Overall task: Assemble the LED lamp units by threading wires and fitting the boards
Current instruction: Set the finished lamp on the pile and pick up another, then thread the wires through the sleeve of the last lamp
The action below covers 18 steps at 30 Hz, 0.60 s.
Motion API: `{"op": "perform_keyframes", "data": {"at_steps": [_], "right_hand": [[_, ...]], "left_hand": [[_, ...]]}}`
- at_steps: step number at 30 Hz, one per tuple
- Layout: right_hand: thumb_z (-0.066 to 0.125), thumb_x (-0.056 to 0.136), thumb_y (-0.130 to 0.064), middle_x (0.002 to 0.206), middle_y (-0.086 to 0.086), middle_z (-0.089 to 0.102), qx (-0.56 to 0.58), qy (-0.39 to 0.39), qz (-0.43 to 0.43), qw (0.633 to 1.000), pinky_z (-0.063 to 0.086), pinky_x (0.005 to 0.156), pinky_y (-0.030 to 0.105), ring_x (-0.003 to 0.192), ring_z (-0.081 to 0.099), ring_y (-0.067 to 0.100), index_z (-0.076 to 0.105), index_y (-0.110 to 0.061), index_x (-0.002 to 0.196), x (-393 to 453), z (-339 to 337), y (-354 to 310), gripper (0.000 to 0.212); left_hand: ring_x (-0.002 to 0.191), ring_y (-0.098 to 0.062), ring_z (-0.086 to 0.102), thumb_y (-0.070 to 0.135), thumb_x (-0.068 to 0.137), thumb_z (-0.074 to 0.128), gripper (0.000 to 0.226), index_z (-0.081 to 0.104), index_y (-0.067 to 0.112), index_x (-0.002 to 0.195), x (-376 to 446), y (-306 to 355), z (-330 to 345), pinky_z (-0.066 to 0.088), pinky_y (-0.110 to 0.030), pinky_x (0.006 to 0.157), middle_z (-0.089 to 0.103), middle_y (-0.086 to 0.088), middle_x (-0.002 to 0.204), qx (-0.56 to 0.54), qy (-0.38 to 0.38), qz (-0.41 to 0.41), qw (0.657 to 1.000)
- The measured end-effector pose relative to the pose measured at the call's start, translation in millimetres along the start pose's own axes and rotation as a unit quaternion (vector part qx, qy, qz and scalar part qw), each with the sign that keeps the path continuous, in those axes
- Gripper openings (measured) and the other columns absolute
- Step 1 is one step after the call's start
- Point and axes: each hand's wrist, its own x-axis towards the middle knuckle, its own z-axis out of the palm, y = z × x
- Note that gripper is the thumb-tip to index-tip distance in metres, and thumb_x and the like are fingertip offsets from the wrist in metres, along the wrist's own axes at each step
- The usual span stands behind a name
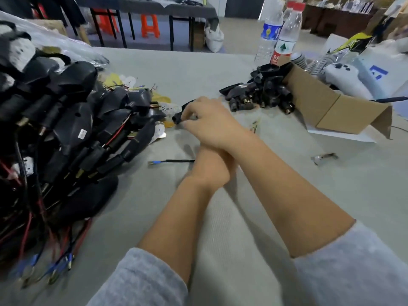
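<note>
My right hand [212,122] reaches across the table and grips a black lamp housing [179,117] at its near end. My left hand [212,166] lies under my right wrist, its fingers hidden, and holds a black wire [176,161] whose blue-tipped end points left. Loose LED boards [170,108], white and yellow, lie just left of the housing.
A big pile of assembled black lamp units [66,120] with red and blue wires fills the left side. Empty black housings [262,93] spill from a cardboard box [326,107] at the right. Two water bottles [280,34] stand behind it. A small metal clip [323,157] lies at right.
</note>
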Motion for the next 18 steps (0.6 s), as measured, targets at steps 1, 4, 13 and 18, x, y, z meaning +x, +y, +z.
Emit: {"op": "perform_keyframes", "data": {"at_steps": [1,4,13,18], "right_hand": [[0.054,0.088,-0.022,0.113,0.01,0.06,0.017,-0.04,0.018,0.999,0.044,0.096,0.041,0.11,0.052,0.03,0.07,-0.014,0.094,11,1,-4,0.019],[0.053,0.084,-0.015,0.105,0.02,0.063,0.092,-0.077,0.085,0.989,0.051,0.086,0.043,0.103,0.057,0.037,0.059,-0.01,0.077,35,1,-6,0.01],[0.045,0.085,-0.009,0.065,0.007,0.05,0.102,-0.043,0.105,0.988,0.036,0.06,0.033,0.07,0.046,0.027,0.043,-0.014,0.058,21,10,7,0.027],[0.051,0.079,-0.012,0.085,0.01,0.068,0.133,0.151,0.055,0.978,0.048,0.078,0.04,0.085,0.06,0.024,0.067,-0.003,0.075,-22,-3,8,0.02]], "left_hand": [[0.082,-0.009,0.051,-0.001,0.099,0.033,0.027,0.054,0.01,0.112,1,4,-4,0.041,-0.009,0.068,0.063,-0.009,0.102,-0.032,0.004,0.015,0.999],[0.058,-0.01,0.03,-0.01,0.084,0.037,0.036,0.039,0.017,0.06,15,3,-22,0.027,-0.022,0.051,0.039,0.004,0.058,-0.076,0.173,0.034,0.981],[0.076,-0.029,0.065,0.005,0.084,0.041,0.021,0.063,0.005,0.083,15,0,-42,0.058,-0.052,0.078,0.066,-0.007,0.079,-0.246,0.247,-0.049,0.936],[0.075,-0.026,0.068,0.039,0.099,0.042,0.024,0.047,0.019,0.112,17,4,-51,0.06,-0.041,0.059,0.063,-0.011,0.101,-0.498,0.144,-0.083,0.851]]}}
